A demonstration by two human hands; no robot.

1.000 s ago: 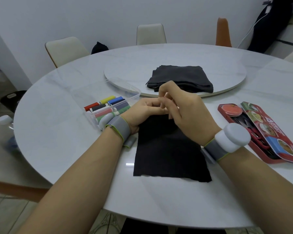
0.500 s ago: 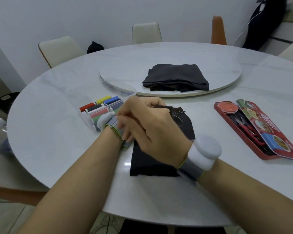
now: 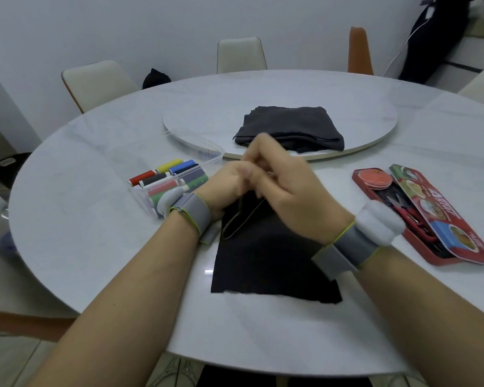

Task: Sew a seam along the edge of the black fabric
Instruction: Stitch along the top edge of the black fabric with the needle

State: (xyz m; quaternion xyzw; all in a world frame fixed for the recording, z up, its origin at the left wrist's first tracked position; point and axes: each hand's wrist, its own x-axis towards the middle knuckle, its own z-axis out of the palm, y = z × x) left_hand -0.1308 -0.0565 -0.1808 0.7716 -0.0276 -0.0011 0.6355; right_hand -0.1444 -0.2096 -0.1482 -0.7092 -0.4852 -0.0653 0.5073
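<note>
Though left hand (image 3: 224,186) and right hand (image 3: 292,198) huddle curled at the black fabric (image 3: 263,261) edge, their grips are unclear.

Left hand (image 3: 224,182) & right hand (image 3: 291,191) hide far edge of black fabric (image 3: 268,261); fingertips (image 3: 260,143) blurred, can't tell what I'm pinching. Red tin (image 3: 356,178) right of fabric: contents too small to ID.
</note>
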